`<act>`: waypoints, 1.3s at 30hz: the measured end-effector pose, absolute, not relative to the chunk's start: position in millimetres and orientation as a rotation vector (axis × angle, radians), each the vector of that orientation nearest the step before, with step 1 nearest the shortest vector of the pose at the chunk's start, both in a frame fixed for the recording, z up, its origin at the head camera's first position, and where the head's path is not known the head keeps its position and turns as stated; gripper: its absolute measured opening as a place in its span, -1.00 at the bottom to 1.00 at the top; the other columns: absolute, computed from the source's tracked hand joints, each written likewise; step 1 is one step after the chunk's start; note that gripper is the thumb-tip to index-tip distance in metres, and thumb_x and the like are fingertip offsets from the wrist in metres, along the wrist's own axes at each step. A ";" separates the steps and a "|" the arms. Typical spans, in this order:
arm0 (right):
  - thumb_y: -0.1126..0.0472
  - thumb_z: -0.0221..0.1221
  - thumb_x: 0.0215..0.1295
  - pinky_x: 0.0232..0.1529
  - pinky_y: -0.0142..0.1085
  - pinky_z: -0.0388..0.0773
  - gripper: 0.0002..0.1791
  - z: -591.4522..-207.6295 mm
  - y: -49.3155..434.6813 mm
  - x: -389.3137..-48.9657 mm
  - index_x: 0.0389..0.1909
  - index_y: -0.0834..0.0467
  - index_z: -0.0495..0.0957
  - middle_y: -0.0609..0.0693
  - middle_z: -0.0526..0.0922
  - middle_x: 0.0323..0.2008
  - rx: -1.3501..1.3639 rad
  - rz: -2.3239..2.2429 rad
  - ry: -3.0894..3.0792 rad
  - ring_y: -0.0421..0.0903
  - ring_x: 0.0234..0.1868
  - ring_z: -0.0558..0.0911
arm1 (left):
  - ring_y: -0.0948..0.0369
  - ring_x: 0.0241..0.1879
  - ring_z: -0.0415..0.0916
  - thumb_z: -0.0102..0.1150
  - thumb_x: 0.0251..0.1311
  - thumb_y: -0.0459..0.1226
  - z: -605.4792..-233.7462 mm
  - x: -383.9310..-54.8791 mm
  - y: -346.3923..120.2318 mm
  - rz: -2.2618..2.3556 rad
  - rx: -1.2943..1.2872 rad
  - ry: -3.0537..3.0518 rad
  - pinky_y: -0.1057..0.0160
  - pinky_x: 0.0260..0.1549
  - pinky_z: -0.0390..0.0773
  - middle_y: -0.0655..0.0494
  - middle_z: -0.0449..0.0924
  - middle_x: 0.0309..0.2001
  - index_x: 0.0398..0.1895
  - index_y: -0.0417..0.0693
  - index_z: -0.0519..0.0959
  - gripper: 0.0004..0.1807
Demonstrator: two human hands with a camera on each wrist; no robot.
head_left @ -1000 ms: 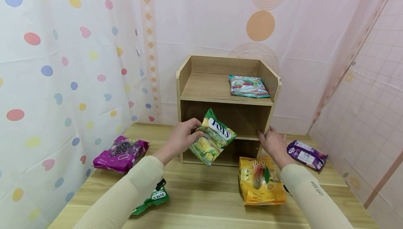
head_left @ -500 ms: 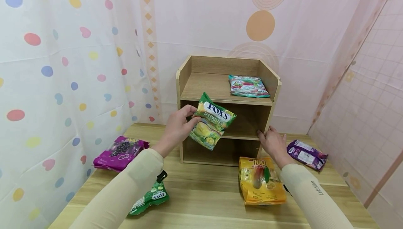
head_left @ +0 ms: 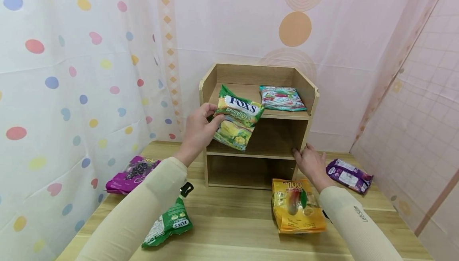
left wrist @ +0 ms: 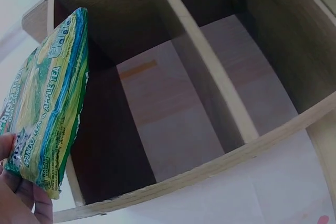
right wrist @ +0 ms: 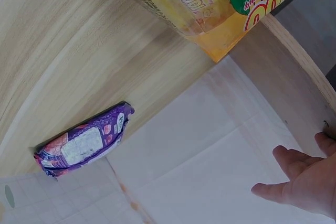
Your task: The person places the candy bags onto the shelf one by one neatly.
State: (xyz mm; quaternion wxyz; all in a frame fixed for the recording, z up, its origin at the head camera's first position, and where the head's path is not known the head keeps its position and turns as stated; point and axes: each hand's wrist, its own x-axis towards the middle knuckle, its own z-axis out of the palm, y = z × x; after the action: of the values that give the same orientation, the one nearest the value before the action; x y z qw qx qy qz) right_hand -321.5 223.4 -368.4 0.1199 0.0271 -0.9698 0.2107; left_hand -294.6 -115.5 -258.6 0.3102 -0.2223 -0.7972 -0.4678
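Observation:
My left hand [head_left: 200, 130] pinches the left edge of a green and yellow Fox's Spring Tea candy bag [head_left: 237, 119], thumb in front. The bag is raised before the wooden shelf [head_left: 258, 115], about level with its top board. In the left wrist view the candy bag [left wrist: 47, 98] appears side-on, left of the shelf's compartments. My right hand [head_left: 312, 164] holds the shelf's right side panel, thumb at its front edge and fingers on the outer side. The right wrist view shows several fingertips [right wrist: 283, 156] spread beside that panel.
A teal-edged bag [head_left: 282, 98] lies on the top board's right. On the table [head_left: 229, 229], a yellow Lot 100 bag [head_left: 297, 207] stands by the right forearm. A purple packet [head_left: 349, 176] is at right; a magenta bag [head_left: 134, 173] and green Fox's bag [head_left: 172, 221] are at left.
My left hand has lifted the candy bag from the lower compartments up to the top board's level, slightly leftward. The right hand has stayed on the side panel.

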 end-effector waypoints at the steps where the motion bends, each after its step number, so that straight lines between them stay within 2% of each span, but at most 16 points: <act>1: -0.01 -0.15 0.57 0.31 0.43 -0.25 -0.41 -368.4 223.5 -321.6 -0.51 0.26 0.62 0.39 0.34 0.32 0.079 0.619 -2.835 0.25 0.47 0.15 | 0.15 -0.16 0.65 0.28 0.29 -0.32 -256.4 -295.3 -115.1 -1.238 -0.583 -2.096 0.26 -0.38 0.49 -0.08 0.71 -0.07 -0.11 -0.23 0.58 -0.81; 5: -0.01 -0.15 0.58 0.31 0.42 -0.26 -0.41 -367.8 223.7 -321.6 -0.43 0.31 0.64 0.39 0.32 0.34 0.072 0.635 -2.834 0.26 0.47 0.14 | 0.16 -0.34 0.57 0.26 0.31 -0.31 -247.7 -298.2 -112.6 -1.253 -0.558 -2.072 0.30 -0.49 0.41 -0.07 0.72 -0.11 -0.11 -0.24 0.56 -0.81; 11: -0.01 -0.15 0.57 0.32 0.41 -0.26 -0.42 -368.1 224.2 -321.5 -0.34 0.36 0.65 0.40 0.28 0.36 0.059 0.633 -2.832 0.28 0.46 0.14 | 0.16 -0.31 0.54 0.24 0.33 -0.27 -234.9 -307.5 -106.6 -1.258 -0.491 -2.069 0.27 -0.41 0.42 -0.07 0.72 -0.12 -0.07 -0.24 0.54 -0.77; 20: -0.02 -0.16 0.57 0.32 0.41 -0.26 -0.41 -368.4 225.7 -321.8 -0.46 0.30 0.62 0.40 0.28 0.36 0.063 0.636 -2.833 0.27 0.47 0.13 | 0.17 -0.51 0.42 0.21 0.35 -0.29 -219.1 -325.7 -92.6 -1.268 -0.387 -2.004 0.27 -0.45 0.39 -0.07 0.71 -0.08 -0.01 -0.26 0.55 -0.75; 26: -0.02 -0.16 0.57 0.33 0.40 -0.26 -0.41 -369.6 225.6 -322.6 -0.51 0.26 0.62 0.39 0.34 0.32 0.070 0.631 -2.827 0.25 0.47 0.14 | 0.08 -0.25 0.63 0.22 0.35 -0.28 -213.3 -334.1 -85.5 -1.093 -0.335 -2.017 0.14 -0.22 0.53 -0.11 0.71 -0.10 0.02 -0.28 0.57 -0.72; 31: -0.02 -0.15 0.57 0.33 0.40 -0.26 -0.41 -370.8 225.2 -323.6 -0.45 0.29 0.64 0.39 0.37 0.30 0.066 0.630 -2.826 0.25 0.47 0.14 | 0.03 -0.41 0.58 0.21 0.36 -0.25 -210.4 -338.7 -84.4 -0.824 -0.302 -2.142 0.07 -0.34 0.52 -0.12 0.70 -0.24 0.22 -0.25 0.48 -0.57; 32: -0.01 -0.16 0.57 0.33 0.40 -0.26 -0.42 -371.0 225.1 -323.9 -0.44 0.29 0.65 0.39 0.38 0.30 0.065 0.632 -2.827 0.25 0.47 0.13 | 0.02 -0.37 0.59 0.20 0.37 -0.25 -210.2 -339.3 -84.5 -0.781 -0.307 -2.158 0.07 -0.32 0.53 -0.13 0.68 -0.21 0.27 -0.23 0.45 -0.54; 35: -0.02 -0.16 0.57 0.33 0.40 -0.26 -0.41 -371.8 224.7 -324.6 -0.41 0.30 0.65 0.39 0.40 0.28 0.067 0.624 -2.831 0.25 0.47 0.13 | -0.02 -0.14 0.58 0.20 0.37 -0.26 -210.7 -339.1 -85.3 -0.694 -0.333 -2.163 0.05 -0.15 0.56 -0.15 0.63 -0.08 0.30 -0.23 0.43 -0.52; 38: -0.02 -0.16 0.57 0.33 0.40 -0.26 -0.41 -371.5 223.9 -324.4 -0.41 0.31 0.65 0.39 0.40 0.28 0.064 0.624 -2.834 0.25 0.47 0.14 | -0.07 0.13 0.48 0.19 0.37 -0.23 -213.8 -337.1 -85.9 -0.640 -0.386 -2.140 0.01 0.11 0.46 -0.15 0.58 0.10 0.19 -0.24 0.53 -0.60; 39: -0.02 -0.16 0.57 0.33 0.40 -0.26 -0.41 -371.4 224.0 -324.2 -0.41 0.31 0.65 0.39 0.41 0.28 0.062 0.622 -2.836 0.25 0.47 0.14 | -0.07 0.13 0.48 0.19 0.38 -0.21 -215.1 -336.3 -85.9 -0.616 -0.400 -2.138 0.01 0.13 0.45 -0.14 0.59 0.08 0.15 -0.24 0.56 -0.62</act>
State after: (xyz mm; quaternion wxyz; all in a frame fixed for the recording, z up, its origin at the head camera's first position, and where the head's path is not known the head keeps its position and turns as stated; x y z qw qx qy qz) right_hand -324.2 224.0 -371.4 0.1185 0.0212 -0.9697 0.2127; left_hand -336.3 -85.9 -215.1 0.4266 -0.1600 -0.8554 -0.2464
